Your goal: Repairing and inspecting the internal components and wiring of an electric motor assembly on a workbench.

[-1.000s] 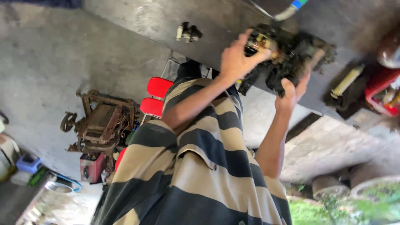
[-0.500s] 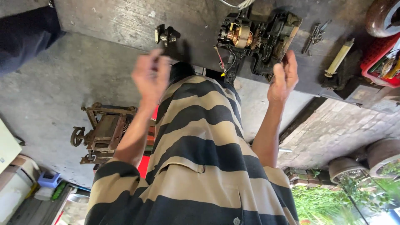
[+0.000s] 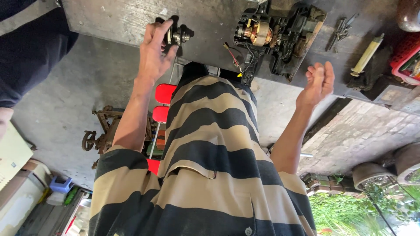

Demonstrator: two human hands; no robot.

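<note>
**A:** What takes up the most room?

**B:** One worn grey metal surface (image 3: 113,22). On it lies one opened black power-tool housing with a copper-wound motor (image 3: 273,37). It lies flat with the open side up, probably so the insides can be reached; red and yellow wires trail off its near edge.

**A:** And the hands?

**B:** Two. The left hand (image 3: 153,54) is out over the surface, its fingers closed around one small dark metal fitting (image 3: 178,35). The fitting sits on the surface, well to the left of the housing. The right hand (image 3: 318,82) hangs in the air just off the near edge, loosely curled and holding nothing.

**A:** Anything smaller?

**B:** One cream plastic syringe-shaped tube (image 3: 366,56) lies on the far right. Beside it is a small cluster of dark metal bits (image 3: 341,28), too small to count.
</note>
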